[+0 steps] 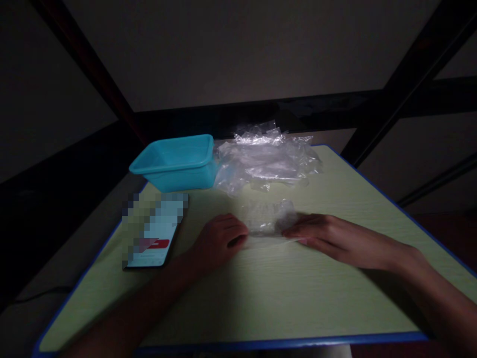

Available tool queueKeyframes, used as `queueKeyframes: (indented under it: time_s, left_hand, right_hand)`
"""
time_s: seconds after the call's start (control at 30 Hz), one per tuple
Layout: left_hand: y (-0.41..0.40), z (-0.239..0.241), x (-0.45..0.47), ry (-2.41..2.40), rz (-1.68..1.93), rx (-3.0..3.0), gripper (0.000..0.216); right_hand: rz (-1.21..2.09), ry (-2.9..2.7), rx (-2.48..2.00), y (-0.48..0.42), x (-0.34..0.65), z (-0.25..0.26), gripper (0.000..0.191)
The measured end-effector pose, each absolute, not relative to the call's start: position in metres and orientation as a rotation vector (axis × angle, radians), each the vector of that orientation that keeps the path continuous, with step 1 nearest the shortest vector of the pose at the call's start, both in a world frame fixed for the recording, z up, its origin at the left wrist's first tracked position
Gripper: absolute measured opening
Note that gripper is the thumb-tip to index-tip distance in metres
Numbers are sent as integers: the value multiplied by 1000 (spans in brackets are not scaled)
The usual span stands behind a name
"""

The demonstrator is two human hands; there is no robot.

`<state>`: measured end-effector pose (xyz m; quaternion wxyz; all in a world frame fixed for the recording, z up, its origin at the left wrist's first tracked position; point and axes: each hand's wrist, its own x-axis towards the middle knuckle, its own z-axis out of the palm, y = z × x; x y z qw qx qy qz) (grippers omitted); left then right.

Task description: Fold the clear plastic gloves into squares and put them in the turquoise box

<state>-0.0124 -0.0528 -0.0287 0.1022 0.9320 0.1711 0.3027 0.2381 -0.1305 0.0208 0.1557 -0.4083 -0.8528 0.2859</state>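
A clear plastic bag (266,219) lies on the table between my two hands. My left hand (219,239) is curled at its left edge, with the thumb and fingers pinched on the near left corner. From the other side my right hand (316,232) grips the right edge of the bag, its fingers pressed together and slightly blurred. Behind it spreads a crumpled heap of clear plastic bags (268,159), shiny under the light.
A turquoise plastic basket (182,179) stands at the back left beside the heap. A phone (160,231) with its screen lit, partly pixelated, lies at the left of the pale table (290,303), which has a blue edge. Dark metal bars (406,79) rise behind.
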Motion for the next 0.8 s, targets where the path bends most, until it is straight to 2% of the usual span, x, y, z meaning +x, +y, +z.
queueKeyframes:
  time_s: [0.27, 0.53, 0.8]
  left_hand:
    - [-55, -24, -11, 550, 891, 2635, 16]
    - [-54, -17, -9, 867, 741, 2448, 10]
    - [-51, -20, -6, 1034, 633, 2128, 10]
  right_hand:
    - [906, -2357, -1198, -131, 237, 23, 28]
    - [884, -2280, -1405, -127, 235, 21, 33]
    - [931, -2041, -1376, -110, 237, 9, 34]
